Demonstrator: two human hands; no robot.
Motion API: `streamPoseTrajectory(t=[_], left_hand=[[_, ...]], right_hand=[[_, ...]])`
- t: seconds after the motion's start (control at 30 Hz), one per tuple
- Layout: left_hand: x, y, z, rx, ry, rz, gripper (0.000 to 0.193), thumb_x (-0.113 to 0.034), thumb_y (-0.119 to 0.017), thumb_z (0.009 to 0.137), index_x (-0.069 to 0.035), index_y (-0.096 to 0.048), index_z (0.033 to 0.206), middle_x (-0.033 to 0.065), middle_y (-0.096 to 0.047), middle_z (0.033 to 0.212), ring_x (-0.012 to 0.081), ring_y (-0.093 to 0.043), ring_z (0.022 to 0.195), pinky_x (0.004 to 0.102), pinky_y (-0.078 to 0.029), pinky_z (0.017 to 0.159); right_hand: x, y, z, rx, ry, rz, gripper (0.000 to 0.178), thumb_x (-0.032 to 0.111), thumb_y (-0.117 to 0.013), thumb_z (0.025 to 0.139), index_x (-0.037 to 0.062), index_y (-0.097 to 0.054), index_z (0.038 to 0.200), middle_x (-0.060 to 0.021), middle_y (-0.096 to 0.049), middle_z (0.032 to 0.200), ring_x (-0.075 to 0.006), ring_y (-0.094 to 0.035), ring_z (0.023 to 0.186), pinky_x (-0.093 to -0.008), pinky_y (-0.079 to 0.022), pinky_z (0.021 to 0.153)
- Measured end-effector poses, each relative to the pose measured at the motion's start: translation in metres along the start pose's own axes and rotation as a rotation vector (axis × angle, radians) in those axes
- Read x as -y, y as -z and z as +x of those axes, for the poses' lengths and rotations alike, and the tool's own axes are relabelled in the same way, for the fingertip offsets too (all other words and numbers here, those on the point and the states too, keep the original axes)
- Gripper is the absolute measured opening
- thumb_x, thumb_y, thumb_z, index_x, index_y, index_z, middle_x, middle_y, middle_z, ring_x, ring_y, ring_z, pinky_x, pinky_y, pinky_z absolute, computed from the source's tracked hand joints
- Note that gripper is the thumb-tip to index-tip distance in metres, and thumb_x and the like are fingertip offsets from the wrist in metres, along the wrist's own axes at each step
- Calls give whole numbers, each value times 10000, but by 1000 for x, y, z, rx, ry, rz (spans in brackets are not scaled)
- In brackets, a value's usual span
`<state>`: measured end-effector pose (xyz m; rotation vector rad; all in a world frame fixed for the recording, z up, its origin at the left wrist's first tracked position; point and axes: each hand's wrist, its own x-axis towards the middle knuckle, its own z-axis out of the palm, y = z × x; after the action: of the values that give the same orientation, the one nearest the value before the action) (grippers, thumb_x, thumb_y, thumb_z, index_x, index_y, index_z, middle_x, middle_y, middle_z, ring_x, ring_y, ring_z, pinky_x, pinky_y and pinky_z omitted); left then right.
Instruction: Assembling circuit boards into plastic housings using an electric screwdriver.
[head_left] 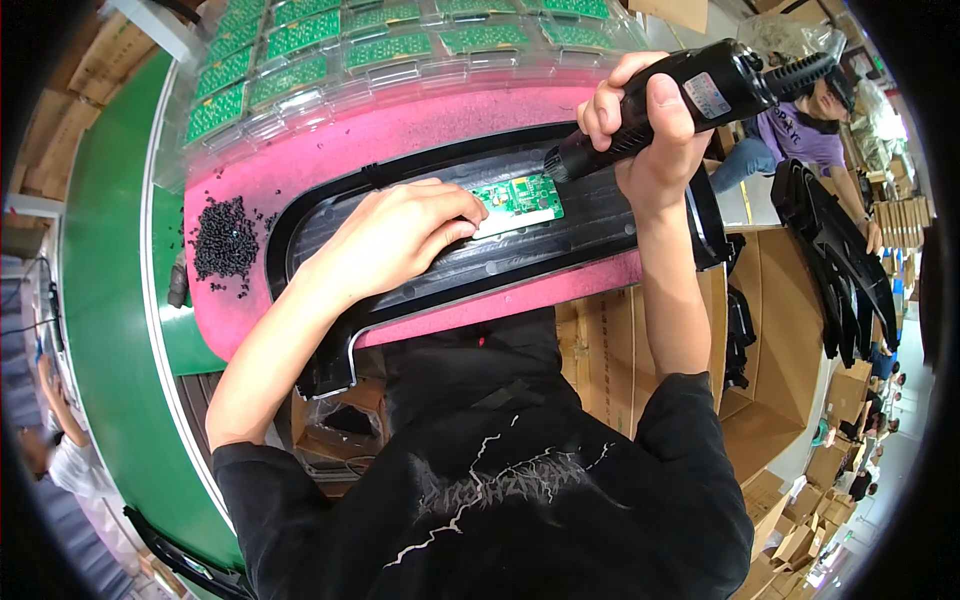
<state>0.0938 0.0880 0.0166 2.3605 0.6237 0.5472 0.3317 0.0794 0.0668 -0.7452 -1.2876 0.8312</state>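
Observation:
My right hand [655, 125] is wrapped around a black corded electric screwdriver [625, 115]. The tool slants down to the left, and its nose is at the upper right corner of a green circuit board [518, 198]; whether the bit touches it I cannot make out. With bent fingers, my left hand [415, 228] grips the board's left end, covering that part. Under the board is a long, curved black plastic housing [440, 285] with a raised rim, lying across a pink mat [480, 105].
A heap of small black screws [225, 240] lies on the mat at the left. Clear trays [390, 75] of green boards stand at the back. A green bench [105, 300] runs along the left. Cardboard boxes [775, 350], black housings [830, 260] and a person in purple [805, 140] are at the right.

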Motion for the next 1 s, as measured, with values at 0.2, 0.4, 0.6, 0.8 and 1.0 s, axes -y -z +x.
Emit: streamPoseTrajectory(t=[0.2,0.4,0.6,0.8,1.0], left_hand=[[-5,3,5,30,79,21,130,-87,-623,863,-5,-625,963,122,-695,1005,325,-666,920,393,-531,780],[-5,4,3,31,89,-4,157,-94,-625,864,-3,-642,990,134,-701,994,328,-672,908,386,-535,780],[-4,3,1,-5,60,-41,150,-127,-642,880,7,-664,945,130,-708,982,313,-682,903,371,-537,790],[-7,8,0,-127,115,-298,126,-87,-721,825,-10,-704,923,64,-728,848,115,-674,719,246,-511,621],[-9,15,-2,-159,194,-406,129,-115,-733,806,-33,-715,904,60,-715,760,105,-672,694,238,-494,609]], right_hand=[[-4,-4,7,103,-62,14,326,316,-544,899,-8,-545,943,-75,-500,605,-137,-421,478,-303,-395,525],[-6,-11,4,-2,-43,-24,347,330,-559,893,-12,-553,950,-74,-503,611,-143,-425,484,-297,-389,509],[3,-7,-9,19,19,354,337,324,-572,914,-13,-567,928,-70,-513,611,-158,-475,482,-304,-412,491],[41,-23,-18,228,166,516,630,662,-534,829,59,-559,1010,-2,-498,646,-122,-446,492,-293,-377,528],[41,-32,-18,312,225,500,628,647,-575,811,57,-554,1026,5,-504,680,-110,-448,503,-276,-372,536]])
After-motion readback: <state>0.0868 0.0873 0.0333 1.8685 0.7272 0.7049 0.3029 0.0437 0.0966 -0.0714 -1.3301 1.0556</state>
